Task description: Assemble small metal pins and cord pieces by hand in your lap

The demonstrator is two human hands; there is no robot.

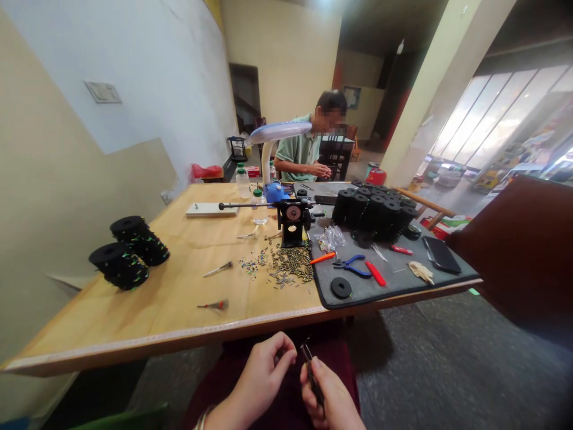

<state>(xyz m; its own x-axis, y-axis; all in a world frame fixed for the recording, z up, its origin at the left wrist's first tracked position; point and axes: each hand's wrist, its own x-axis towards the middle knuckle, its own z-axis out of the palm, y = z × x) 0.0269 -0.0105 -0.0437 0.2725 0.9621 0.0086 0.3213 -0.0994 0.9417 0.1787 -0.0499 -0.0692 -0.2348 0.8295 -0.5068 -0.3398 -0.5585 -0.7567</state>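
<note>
Above my lap, just below the table's front edge, my right hand (326, 391) is wrapped round a slim dark hand tool (308, 355) with a narrow metal tip. The tip points up and away from me; its exact kind is unclear. To its left, my left hand (272, 365) has thumb and forefinger pinched together close to the tip. Whatever is between those fingers is too small to make out. A tiny dark piece shows beside the tool's tip.
On the wooden table (179, 269) lie heaps of small metal parts (290, 266), a winding device (293, 221) with a long rod, and black foam spools (119, 263). A grey mat (331, 295) holds more spools (376, 209), blue-handled pliers (353, 264) and a phone (441, 254). Another person (299, 149) sits opposite.
</note>
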